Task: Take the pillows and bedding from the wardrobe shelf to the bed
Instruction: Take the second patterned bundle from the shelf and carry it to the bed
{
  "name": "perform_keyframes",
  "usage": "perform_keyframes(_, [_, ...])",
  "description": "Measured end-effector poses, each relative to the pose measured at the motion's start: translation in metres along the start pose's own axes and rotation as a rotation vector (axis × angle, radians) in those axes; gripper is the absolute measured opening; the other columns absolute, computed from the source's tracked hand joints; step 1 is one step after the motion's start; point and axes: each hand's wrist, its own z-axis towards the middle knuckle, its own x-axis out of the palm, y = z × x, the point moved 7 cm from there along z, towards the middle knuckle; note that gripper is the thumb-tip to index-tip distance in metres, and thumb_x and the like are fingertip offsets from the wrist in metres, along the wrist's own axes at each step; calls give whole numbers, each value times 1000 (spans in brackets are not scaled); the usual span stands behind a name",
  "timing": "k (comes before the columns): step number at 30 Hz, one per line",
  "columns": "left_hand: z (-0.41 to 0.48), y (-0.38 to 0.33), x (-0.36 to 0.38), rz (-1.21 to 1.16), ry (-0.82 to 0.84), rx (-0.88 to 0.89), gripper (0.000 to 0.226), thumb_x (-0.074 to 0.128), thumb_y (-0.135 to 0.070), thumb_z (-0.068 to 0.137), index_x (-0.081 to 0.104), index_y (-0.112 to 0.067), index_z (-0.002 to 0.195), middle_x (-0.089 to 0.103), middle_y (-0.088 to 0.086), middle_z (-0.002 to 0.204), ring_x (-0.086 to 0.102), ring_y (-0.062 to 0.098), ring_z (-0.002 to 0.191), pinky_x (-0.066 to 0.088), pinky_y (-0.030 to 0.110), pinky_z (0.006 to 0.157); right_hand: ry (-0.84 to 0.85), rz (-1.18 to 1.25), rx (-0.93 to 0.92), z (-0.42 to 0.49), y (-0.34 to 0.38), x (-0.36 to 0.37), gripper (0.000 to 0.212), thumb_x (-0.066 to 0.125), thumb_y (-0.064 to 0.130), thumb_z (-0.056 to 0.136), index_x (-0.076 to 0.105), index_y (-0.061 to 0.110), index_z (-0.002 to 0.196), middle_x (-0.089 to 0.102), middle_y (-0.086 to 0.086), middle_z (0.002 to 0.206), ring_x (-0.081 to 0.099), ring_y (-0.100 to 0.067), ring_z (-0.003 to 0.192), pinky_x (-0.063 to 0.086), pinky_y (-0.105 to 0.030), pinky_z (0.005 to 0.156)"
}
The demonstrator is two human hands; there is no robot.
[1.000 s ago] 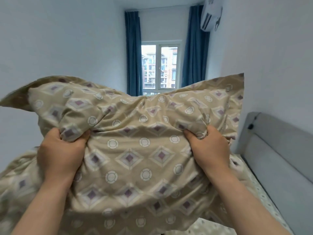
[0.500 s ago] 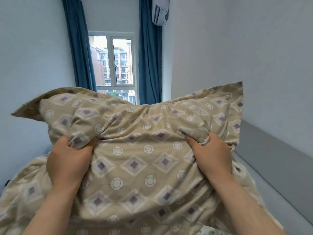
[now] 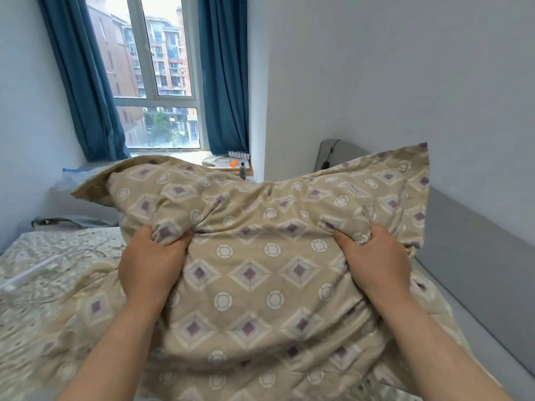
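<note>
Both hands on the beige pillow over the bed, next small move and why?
Probably lower it toward the grey headboard and let go. The left hand and right hand each clutch a bunch of the patterned pillow, which is held up over the bed with matching bedding under it. It is already over the bed, so only setting it down seems left.

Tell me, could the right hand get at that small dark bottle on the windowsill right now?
Probably not. The right hand is clutching the pillow, and the bottle stands well beyond it on the windowsill, behind the pillow's raised top edge.
</note>
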Motion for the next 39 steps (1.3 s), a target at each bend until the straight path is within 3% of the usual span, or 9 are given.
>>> perform_keyframes(5, [-9,31,73,84,51,-59,47,70,-53,74,50,-11,78,51,5,76,45,27,73,36,37,66,88,-6,69,22,-61,56,46,64,65,75,50,21,80,55,3,74,54,-29,78,42,-37,65])
perform_keyframes(11, [-36,100,174,179,144,-149,48,67,-61,72,53,-15,76,57,4,73,53,31,69,45,40,63,242,-38,162,35,-157,141,40,65,62,77,51,25,80,49,13,69,51,-24,73,42,-35,65])
perform_keyframes(22, [-102,293,298,317,308,-311,43,62,-65,71,58,-23,73,62,-1,70,57,25,66,49,41,65,494,-137,300,-28,-310,320,45,61,68,75,57,26,91,62,10,81,58,-21,79,45,-34,68])
perform_keyframes(26, [-125,343,319,369,365,-376,42,63,-64,70,57,-22,74,62,0,71,56,27,67,48,41,66,561,-169,367,-58,-351,357,54,60,72,72,60,24,97,69,4,93,64,-26,92,49,-36,78])
perform_keyframes(32, [-142,399,341,393,483,-460,51,66,-64,63,60,-19,86,69,8,85,64,33,83,50,42,73,616,-206,406,-79,-378,386,55,60,75,69,56,26,94,70,1,99,64,-29,99,48,-37,79])
perform_keyframes(39, [-143,406,348,461,511,-474,66,67,-69,59,57,-15,95,68,10,95,63,35,90,49,42,76,637,-255,435,-83,-389,393,64,63,70,72,58,18,108,70,-4,109,63,-31,105,42,-36,76])
